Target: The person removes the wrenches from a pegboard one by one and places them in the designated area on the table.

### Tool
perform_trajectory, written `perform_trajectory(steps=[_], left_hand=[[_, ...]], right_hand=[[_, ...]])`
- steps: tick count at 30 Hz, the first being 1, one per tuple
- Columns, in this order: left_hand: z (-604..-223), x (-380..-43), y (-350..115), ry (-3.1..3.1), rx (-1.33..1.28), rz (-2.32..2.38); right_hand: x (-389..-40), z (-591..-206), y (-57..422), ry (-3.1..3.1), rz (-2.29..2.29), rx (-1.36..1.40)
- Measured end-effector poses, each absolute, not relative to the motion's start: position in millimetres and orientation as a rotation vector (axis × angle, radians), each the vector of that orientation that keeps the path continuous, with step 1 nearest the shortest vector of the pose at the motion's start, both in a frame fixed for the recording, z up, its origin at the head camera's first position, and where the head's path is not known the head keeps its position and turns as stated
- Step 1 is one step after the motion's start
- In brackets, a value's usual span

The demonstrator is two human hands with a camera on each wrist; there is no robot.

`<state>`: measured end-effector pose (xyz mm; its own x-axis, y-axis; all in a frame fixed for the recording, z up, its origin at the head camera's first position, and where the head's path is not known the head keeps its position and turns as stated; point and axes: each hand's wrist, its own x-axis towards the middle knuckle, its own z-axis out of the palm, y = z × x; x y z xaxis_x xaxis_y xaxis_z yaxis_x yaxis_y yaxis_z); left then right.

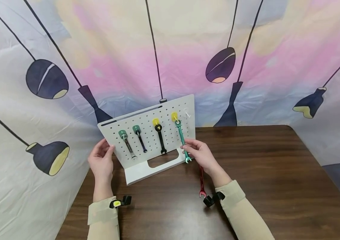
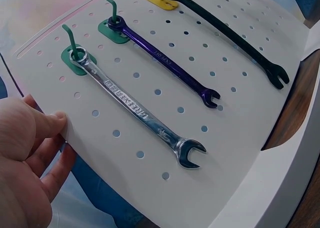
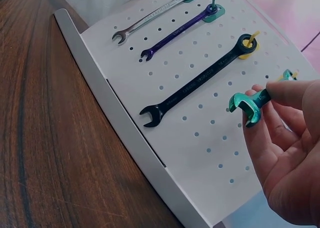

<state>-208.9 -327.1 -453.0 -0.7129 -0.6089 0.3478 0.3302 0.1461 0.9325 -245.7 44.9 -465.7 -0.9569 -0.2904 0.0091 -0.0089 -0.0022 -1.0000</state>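
Wrenches (image 1: 181, 134) — five, right hand (image 1: 202, 155) holding one

Light in the head view is bright and even, with a pale, soft glare at six o'clock on the dark brown wood-grain table (image 1: 184, 213). Both wrist views look dimmer and greyer. In the left, wide-lens distortion bows the white perforated board (image 2: 162, 108) toward four o'clock, and highlights streak the silver metal wrench (image 2: 125, 100). In the right, glints mark the green metal wrench (image 3: 260, 97) at three o'clock.
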Motion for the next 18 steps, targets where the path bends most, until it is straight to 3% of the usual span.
perform_trajectory(steps=[18], left_hand=[[-449.9, -208.7, -326.4, -1.71, 0.249, -1.67]], right_hand=[[-238.2, -459.2, 43.2, 2.026, -2.102, -0.333]])
